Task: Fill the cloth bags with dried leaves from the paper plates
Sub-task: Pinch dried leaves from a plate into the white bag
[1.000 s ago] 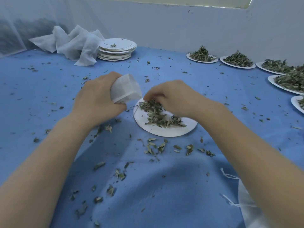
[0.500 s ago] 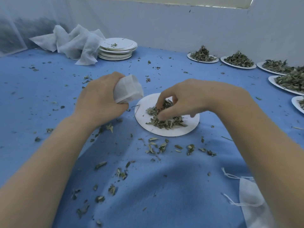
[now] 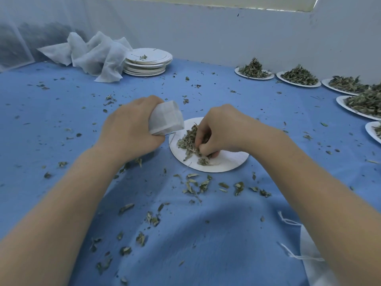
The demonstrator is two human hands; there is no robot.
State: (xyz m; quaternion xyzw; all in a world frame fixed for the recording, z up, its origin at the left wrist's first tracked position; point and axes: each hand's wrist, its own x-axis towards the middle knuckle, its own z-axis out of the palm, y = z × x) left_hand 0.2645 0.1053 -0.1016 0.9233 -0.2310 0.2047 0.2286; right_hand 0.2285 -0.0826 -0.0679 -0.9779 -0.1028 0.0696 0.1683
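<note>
The right hand point(image 3: 221, 131) has curled tighter, now pinching dried leaves point(image 3: 188, 139) on the paper plate point(image 3: 226, 162); the left hand point(image 3: 132, 129) still grips the cloth bag point(image 3: 166, 117) just beside it, above the tabletop point(image 3: 61, 120).

A blue cloth point(image 3: 206, 244) covers the table; a grey-white wall point(image 3: 206, 34) rises at twelve o'clock.

Far-right plate point(image 3: 372, 131) and near-right cloth bags point(image 3: 315, 265) run off frame.
</note>
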